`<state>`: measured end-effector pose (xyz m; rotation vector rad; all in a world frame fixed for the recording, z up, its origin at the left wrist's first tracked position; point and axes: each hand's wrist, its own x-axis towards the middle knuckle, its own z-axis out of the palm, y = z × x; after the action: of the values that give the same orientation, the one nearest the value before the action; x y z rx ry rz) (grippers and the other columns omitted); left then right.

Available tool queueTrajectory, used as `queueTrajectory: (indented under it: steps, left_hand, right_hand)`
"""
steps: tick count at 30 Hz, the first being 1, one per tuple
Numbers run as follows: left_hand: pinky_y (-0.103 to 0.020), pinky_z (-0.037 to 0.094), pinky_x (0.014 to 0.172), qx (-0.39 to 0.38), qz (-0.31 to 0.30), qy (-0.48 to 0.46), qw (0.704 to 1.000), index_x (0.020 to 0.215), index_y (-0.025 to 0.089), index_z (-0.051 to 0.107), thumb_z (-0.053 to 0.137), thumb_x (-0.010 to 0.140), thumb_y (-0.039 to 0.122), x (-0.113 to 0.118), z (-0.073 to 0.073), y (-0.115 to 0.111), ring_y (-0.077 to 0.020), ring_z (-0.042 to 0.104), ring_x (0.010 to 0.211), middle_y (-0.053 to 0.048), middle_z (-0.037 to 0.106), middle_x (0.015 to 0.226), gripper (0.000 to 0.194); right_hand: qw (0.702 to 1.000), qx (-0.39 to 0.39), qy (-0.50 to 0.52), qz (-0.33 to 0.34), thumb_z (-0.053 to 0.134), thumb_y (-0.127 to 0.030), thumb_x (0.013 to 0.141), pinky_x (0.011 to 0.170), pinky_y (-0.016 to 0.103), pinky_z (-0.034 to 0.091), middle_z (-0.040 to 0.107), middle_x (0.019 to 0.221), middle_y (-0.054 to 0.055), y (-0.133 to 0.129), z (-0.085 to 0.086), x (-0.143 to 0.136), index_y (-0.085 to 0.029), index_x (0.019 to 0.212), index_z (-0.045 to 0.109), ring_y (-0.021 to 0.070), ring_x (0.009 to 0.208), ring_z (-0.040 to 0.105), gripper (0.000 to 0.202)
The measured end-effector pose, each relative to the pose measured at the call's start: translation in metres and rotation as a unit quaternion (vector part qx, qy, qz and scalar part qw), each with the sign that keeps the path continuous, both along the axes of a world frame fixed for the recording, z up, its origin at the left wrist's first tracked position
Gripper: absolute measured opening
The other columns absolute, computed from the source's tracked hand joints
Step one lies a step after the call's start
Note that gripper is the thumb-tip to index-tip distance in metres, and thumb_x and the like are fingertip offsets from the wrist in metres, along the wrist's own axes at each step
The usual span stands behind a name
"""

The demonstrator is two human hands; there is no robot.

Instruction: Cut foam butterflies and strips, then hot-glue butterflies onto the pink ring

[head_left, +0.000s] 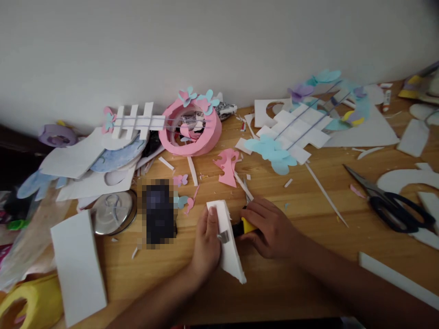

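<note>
My left hand [206,240] grips a narrow white foam board piece [230,257] along its left edge, thumb near the top. The piece is held tilted above the wooden table. Closed around a yellow and black utility knife [248,225] is my right hand [270,227], just right of the board. A bit of the metal blade shows on the left face of the board, so the blade seems to pass through it. Part of the knife's handle is hidden by my fingers. Behind the hands lies a pink paper scrap [227,167].
Black-handled scissors [394,208] lie at right. Pink [214,135] and light-blue [274,153] paper instruments with strings rest by the wall. At left are a white foam rectangle [78,269], a round metal lid [113,212], a yellow roll [44,297] and a blurred dark object [159,212].
</note>
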<state>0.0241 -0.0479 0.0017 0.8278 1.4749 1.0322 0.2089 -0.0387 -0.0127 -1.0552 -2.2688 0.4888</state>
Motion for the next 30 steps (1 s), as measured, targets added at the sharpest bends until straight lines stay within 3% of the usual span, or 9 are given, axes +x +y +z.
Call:
queueTrajectory:
  steps: [8,13,22,27,30]
  left_hand:
    - [-0.027,0.046,0.064,-0.021,-0.01,-0.028,0.999,0.076,0.018,0.062,0.059,0.079,0.074,0.005,0.003,0.003,-0.0161,0.052,0.065,-0.001,0.057,0.067,0.055]
    - [-0.027,0.044,0.06,-0.078,-0.023,-0.065,0.995,0.074,0.018,0.061,0.058,0.08,0.074,0.004,0.002,0.007,-0.0143,0.048,0.057,0.002,0.051,0.058,0.056]
    - [-0.028,0.043,0.06,-0.072,-0.019,-0.029,0.997,0.063,0.02,0.054,0.058,0.085,0.065,0.004,-0.002,0.007,-0.0157,0.049,0.058,0.001,0.05,0.055,0.05]
    - [-0.028,0.045,0.062,-0.07,-0.027,-0.066,0.995,0.075,0.019,0.061,0.056,0.086,0.064,0.005,-0.006,0.005,-0.0172,0.053,0.066,-0.001,0.057,0.065,0.047]
    - [-0.026,0.045,0.061,-0.061,-0.056,-0.09,0.993,0.078,0.019,0.062,0.059,0.083,0.067,0.008,-0.006,-0.01,-0.0166,0.053,0.066,-0.002,0.058,0.066,0.048]
  right_hand:
    - [1.0,-0.008,-0.005,-0.004,0.052,-0.04,0.095,0.073,0.041,0.046,0.061,0.088,0.011,-0.001,0.0,0.0,-0.015,0.104,0.06,0.0263,0.082,0.053,0.028]
    - [1.0,-0.022,-0.006,-0.012,0.054,-0.038,0.094,0.071,0.04,0.043,0.059,0.085,0.01,0.003,0.0,0.0,-0.015,0.099,0.06,0.0259,0.08,0.051,0.024]
    - [0.999,-0.029,-0.031,-0.035,0.053,-0.039,0.095,0.071,0.04,0.042,0.058,0.083,0.01,0.003,0.002,-0.001,-0.016,0.093,0.058,0.0258,0.08,0.05,0.024]
    - [0.998,-0.011,-0.029,-0.047,0.051,-0.04,0.095,0.071,0.04,0.043,0.058,0.082,0.01,0.003,0.001,0.001,-0.017,0.095,0.059,0.0263,0.079,0.05,0.025]
    - [0.996,-0.001,-0.026,-0.085,0.049,-0.037,0.095,0.069,0.04,0.043,0.06,0.082,0.01,0.009,-0.002,0.01,-0.017,0.096,0.06,0.0265,0.078,0.052,0.022]
